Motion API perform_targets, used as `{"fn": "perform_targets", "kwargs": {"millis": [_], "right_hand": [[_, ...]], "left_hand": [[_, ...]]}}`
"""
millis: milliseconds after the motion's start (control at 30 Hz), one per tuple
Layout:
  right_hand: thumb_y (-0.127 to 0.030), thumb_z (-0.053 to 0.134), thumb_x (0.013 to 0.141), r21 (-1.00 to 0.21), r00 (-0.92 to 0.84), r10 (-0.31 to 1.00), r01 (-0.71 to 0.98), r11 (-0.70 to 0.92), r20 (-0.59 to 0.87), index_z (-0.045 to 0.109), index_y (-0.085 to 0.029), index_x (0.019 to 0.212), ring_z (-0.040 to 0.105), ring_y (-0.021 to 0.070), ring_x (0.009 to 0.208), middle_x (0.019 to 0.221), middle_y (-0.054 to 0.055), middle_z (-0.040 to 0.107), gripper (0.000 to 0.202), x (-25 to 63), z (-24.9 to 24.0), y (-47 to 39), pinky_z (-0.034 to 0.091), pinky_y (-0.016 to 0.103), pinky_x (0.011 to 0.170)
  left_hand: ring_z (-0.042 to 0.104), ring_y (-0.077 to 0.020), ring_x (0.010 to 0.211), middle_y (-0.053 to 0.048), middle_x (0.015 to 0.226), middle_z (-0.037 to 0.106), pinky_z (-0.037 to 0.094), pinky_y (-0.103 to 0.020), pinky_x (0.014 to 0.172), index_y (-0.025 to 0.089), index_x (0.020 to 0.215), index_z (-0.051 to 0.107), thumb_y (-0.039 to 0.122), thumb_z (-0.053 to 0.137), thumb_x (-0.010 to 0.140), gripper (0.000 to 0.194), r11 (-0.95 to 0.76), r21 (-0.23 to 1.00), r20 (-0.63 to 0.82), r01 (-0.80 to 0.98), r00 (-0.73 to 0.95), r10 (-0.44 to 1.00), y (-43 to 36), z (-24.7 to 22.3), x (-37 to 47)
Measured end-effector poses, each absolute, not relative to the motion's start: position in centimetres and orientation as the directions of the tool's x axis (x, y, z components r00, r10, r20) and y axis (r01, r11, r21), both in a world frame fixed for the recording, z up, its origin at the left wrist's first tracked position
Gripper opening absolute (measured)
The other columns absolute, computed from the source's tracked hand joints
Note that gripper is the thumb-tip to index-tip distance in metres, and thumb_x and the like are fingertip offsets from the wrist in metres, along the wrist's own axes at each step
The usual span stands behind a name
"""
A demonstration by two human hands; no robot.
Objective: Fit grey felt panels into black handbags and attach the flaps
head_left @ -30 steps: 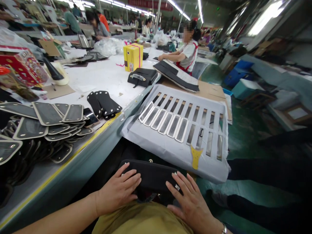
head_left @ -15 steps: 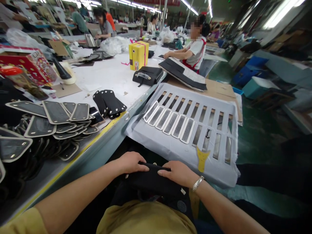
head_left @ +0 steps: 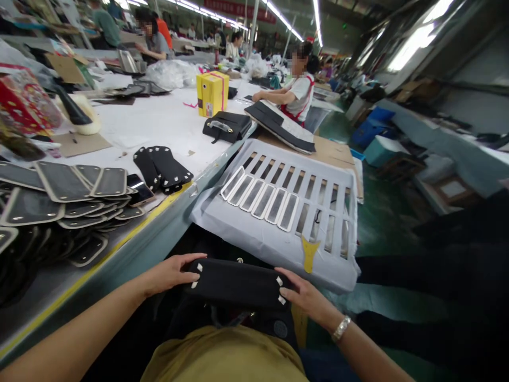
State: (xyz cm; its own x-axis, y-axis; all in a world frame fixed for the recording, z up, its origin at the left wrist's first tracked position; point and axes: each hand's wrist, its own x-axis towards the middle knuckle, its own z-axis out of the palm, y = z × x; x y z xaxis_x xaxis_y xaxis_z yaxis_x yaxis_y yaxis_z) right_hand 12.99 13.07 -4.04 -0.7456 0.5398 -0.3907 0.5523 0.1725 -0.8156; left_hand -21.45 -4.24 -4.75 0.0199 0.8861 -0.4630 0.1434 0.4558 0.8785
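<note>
A black panel (head_left: pixel 238 284) with small white tabs near both ends lies across my lap. My left hand (head_left: pixel 177 273) grips its left end, thumb and fingers on either side of the edge. At the right end, my right hand (head_left: pixel 300 292) holds the panel in the same way, thumb beside the white tabs. Just beyond is a grey slotted rack (head_left: pixel 254 239), with several white-rimmed grey pieces (head_left: pixel 258 199) in a row and a yellow piece (head_left: pixel 309 254) near its front edge.
Left, the white table (head_left: pixel 119 124) bears piled grey pieces (head_left: pixel 35 207), black pieces (head_left: pixel 167 164), a phone (head_left: pixel 139 189), a black bag (head_left: pixel 227 126) and a yellow box (head_left: pixel 212 94). A person (head_left: pixel 298 90) works beyond the rack.
My hands have moved apart, from near the middle of the black panel to its two ends. More of the panel and its white tabs now show. The view has turned slightly to the right.
</note>
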Motion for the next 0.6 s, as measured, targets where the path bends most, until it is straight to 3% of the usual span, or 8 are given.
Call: {"fn": "perform_targets", "kwargs": {"millis": [133,333,467,600], "right_hand": [[-0.037,0.054,0.082,-0.858,-0.700,0.618,0.507,0.076,-0.359,0.044,-0.018,0.132,0.048,0.0224,0.120,0.134,0.008,0.050,0.054,13.6,-4.8,11.3,0.032,0.040,0.107],[-0.045,0.047,0.084,-0.864,-0.543,0.795,0.501,0.049,-0.269,0.049,-0.018,0.126,0.047,0.0230,0.121,0.131,0.009,0.052,0.051,12.4,-5.3,8.9,0.031,0.041,0.108],[-0.054,0.042,0.084,-0.879,-0.428,0.885,0.474,0.046,-0.184,0.053,-0.019,0.122,0.045,0.0250,0.123,0.129,0.009,0.054,0.053,11.7,-5.7,7.6,0.031,0.045,0.108],[-0.054,0.038,0.085,-0.819,-0.468,0.867,0.558,0.137,-0.174,0.054,-0.018,0.122,0.049,0.0249,0.120,0.126,0.010,0.057,0.054,12.4,-5.5,8.2,0.035,0.045,0.105]], "left_hand": [[0.050,-0.0230,0.119,-0.005,0.132,0.053,0.035,-0.036,0.104,0.020,0.133,0.041,0.039,0.061,0.077,0.063,0.432,0.899,-0.436,-0.080,-0.050,0.899,-5.7,-6.3,-20.3],[0.054,-0.0273,0.112,-0.008,0.123,0.059,0.037,-0.042,0.103,0.017,0.127,0.048,0.044,0.061,0.075,0.061,0.357,0.933,-0.354,-0.043,-0.284,0.891,-6.1,-7.0,-18.3],[0.049,-0.0278,0.119,-0.009,0.126,0.057,0.031,-0.042,0.107,0.016,0.125,0.051,0.048,0.057,0.076,0.059,0.291,0.957,-0.266,-0.015,-0.455,0.850,-6.7,-7.5,-17.0],[0.051,-0.0247,0.118,-0.009,0.130,0.054,0.034,-0.039,0.106,0.016,0.132,0.043,0.047,0.050,0.081,0.060,0.278,0.957,-0.287,-0.081,-0.372,0.883,-7.2,-7.7,-17.2]]}}
